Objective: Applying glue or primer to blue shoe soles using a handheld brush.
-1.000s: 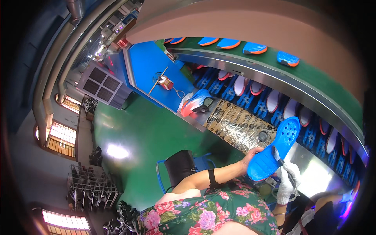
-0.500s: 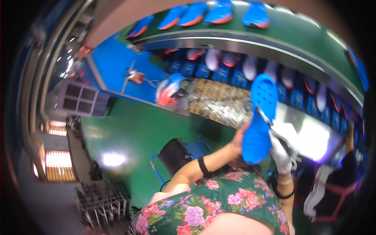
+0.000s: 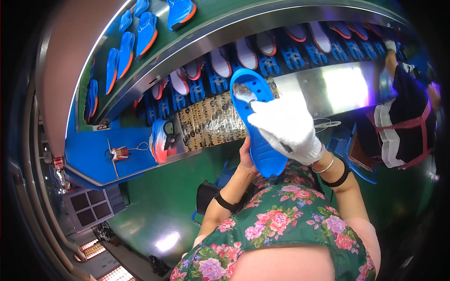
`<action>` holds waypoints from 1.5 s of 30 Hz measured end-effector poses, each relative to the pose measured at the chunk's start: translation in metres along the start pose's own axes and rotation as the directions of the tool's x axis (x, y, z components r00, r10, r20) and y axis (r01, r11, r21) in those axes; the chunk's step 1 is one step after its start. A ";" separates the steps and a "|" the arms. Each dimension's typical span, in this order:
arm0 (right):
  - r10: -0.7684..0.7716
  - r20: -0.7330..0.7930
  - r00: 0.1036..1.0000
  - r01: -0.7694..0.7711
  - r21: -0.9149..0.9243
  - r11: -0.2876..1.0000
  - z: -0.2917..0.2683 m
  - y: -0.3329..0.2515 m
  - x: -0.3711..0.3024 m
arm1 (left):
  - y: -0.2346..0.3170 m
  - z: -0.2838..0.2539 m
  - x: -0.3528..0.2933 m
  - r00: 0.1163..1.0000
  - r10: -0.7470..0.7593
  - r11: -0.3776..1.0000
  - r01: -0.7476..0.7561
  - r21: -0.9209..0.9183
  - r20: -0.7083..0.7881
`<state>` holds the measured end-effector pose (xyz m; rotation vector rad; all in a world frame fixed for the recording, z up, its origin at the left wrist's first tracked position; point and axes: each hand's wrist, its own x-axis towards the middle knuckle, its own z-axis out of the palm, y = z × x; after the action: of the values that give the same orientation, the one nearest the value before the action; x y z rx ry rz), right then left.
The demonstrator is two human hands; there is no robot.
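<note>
Upright in front of me is a long blue shoe sole (image 3: 269,157), with small holes in its forefoot. My left hand (image 3: 246,158), bare, grips its lower left edge. Over its right side lies my right hand (image 3: 290,126) in a white knitted glove, closed around a brush (image 3: 244,92). The brush's pale, brownish head lies against the sole's upper part; the glove covers most of its handle. Beyond the sole, a brown patterned covering (image 3: 206,122) lies on the bench ledge. To its left stands a blue, white and red-orange shoe (image 3: 159,140).
White-soled shoes (image 3: 246,54) with red edges line a rack under a metal-edged shelf. Blue soles with orange edges (image 3: 146,35) lie on the green surface above. A blue tabletop (image 3: 93,152) is at left. Another person (image 3: 408,107) works at right, near a blue-framed chair (image 3: 361,157).
The view has swung rightward, so the scene sits further left. The brush has gone from beside the sole's middle to its upper part, and my gloved hand now overlaps the sole.
</note>
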<state>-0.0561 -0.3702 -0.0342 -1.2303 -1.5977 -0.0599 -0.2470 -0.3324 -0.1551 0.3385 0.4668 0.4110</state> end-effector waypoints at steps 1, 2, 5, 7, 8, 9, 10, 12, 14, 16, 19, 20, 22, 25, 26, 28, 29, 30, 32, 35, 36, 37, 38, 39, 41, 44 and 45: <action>-0.020 0.026 0.999 0.020 -0.011 1.000 0.001 -0.003 -0.003 | 0.000 -0.002 0.000 1.000 -0.017 1.000 0.017 0.006 -0.015; -0.021 0.046 0.999 0.020 0.019 1.000 0.003 -0.004 -0.005 | 0.002 -0.004 0.002 1.000 0.012 0.999 -0.012 0.053 -0.001; 0.196 0.022 0.980 -0.194 0.304 0.933 0.001 -0.005 -0.007 | 0.003 -0.008 0.010 0.992 0.100 0.990 -0.091 -0.105 0.081; 0.330 -0.014 0.944 -0.320 0.206 0.925 0.000 -0.002 -0.008 | 0.004 -0.009 0.014 0.993 0.118 0.993 -0.118 0.015 0.008; 0.289 -0.068 0.955 -0.271 0.201 0.941 0.000 0.000 -0.008 | 0.005 -0.009 0.016 0.991 0.103 0.986 -0.091 -0.142 0.083; 0.293 -0.080 0.953 -0.275 0.183 0.944 0.000 0.000 -0.009 | 0.007 -0.007 0.019 0.992 0.094 0.986 -0.081 -0.149 0.082; 0.195 -0.056 0.979 -0.186 0.136 0.973 0.002 0.001 -0.009 | 0.009 -0.006 0.021 0.993 0.084 0.985 -0.070 -0.156 0.080; 0.076 -0.017 0.997 -0.073 0.113 0.991 0.007 0.001 -0.011 | 0.012 0.001 0.024 0.994 0.098 0.995 -0.098 0.009 -0.041; 0.137 -0.011 0.991 -0.131 0.232 0.964 0.010 0.003 -0.012 | 0.018 0.011 0.031 0.975 0.142 0.974 -0.107 -0.202 0.170; 0.293 -0.023 0.956 -0.260 0.397 0.880 0.011 0.008 -0.013 | 0.023 0.021 0.041 0.964 0.199 0.970 -0.168 -0.177 0.178; 0.438 -0.104 0.893 -0.378 0.355 0.855 0.013 0.010 -0.014 | 0.030 0.035 0.045 0.935 0.279 0.960 -0.278 0.037 -0.220; 0.302 -0.106 0.947 -0.265 0.270 0.926 0.011 0.011 -0.015 | 0.032 0.038 0.049 0.959 0.281 0.959 -0.280 0.035 -0.045; 0.195 -0.079 0.978 -0.177 0.196 0.965 0.012 0.009 -0.017 | 0.037 0.043 0.056 0.960 0.264 0.964 -0.263 -0.028 0.094; 0.163 -0.041 0.986 -0.143 0.310 0.940 0.014 0.010 -0.021 | 0.043 0.045 0.062 0.946 0.256 0.966 -0.258 -0.014 0.200; 0.272 -0.057 0.961 -0.232 0.375 0.898 0.013 0.010 -0.022 | 0.045 0.047 0.064 0.938 0.289 0.957 -0.290 -0.022 0.192; 0.417 -0.088 0.905 -0.339 0.447 0.828 0.011 0.014 -0.023 | 0.046 0.051 0.068 0.949 0.302 0.952 -0.295 -0.084 0.089; 0.485 -0.115 0.867 -0.384 0.468 0.796 0.013 0.013 -0.025 | 0.046 0.053 0.070 0.944 0.322 0.946 -0.319 -0.056 0.067; 0.330 -0.133 0.935 -0.273 0.324 0.906 0.010 0.015 -0.026 | 0.047 0.055 0.071 0.948 0.307 0.951 -0.305 -0.044 0.086; 0.191 -0.091 0.977 -0.173 0.171 0.970 0.009 0.012 -0.029 | 0.049 0.059 0.074 0.957 0.249 0.966 -0.234 -0.106 0.151; 0.066 0.001 0.998 -0.065 0.243 0.968 0.006 0.008 -0.031 | 0.053 0.063 0.077 0.936 0.112 0.982 -0.053 -0.180 0.335; 0.159 0.002 0.987 -0.151 0.329 0.932 0.006 0.006 -0.032 | 0.054 0.063 0.077 0.926 0.138 0.974 -0.064 -0.216 0.351; 0.193 0.001 0.981 -0.177 0.404 0.897 0.004 0.007 -0.032 | 0.054 0.064 0.077 0.915 0.168 0.965 -0.076 -0.252 0.367; 0.314 -0.046 0.948 -0.271 0.398 0.877 0.003 0.007 -0.032 | 0.055 0.063 0.077 0.953 0.171 0.960 -0.103 -0.262 0.249; 0.354 -0.061 0.933 -0.312 0.346 0.885 0.001 0.008 -0.032 | 0.055 0.063 0.077 0.958 0.188 0.966 -0.141 -0.216 0.216; 0.221 -0.071 0.973 -0.202 0.217 0.955 -0.001 0.007 -0.034 | 0.056 0.062 0.078 0.967 0.166 0.956 -0.110 -0.270 0.192; -0.021 0.052 0.998 0.010 0.208 0.978 -0.004 0.006 -0.038 | 0.056 0.062 0.079 0.903 0.132 0.969 -0.032 -0.244 0.408; 0.064 0.043 0.997 -0.072 0.222 0.972 -0.004 0.006 -0.040 | 0.057 0.062 0.079 0.908 0.124 0.974 -0.034 -0.224 0.400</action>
<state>-0.0528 -0.3967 -0.0652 -1.1143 -1.5450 0.1823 -0.1689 -0.2613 -0.1084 0.2282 -0.0074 0.4508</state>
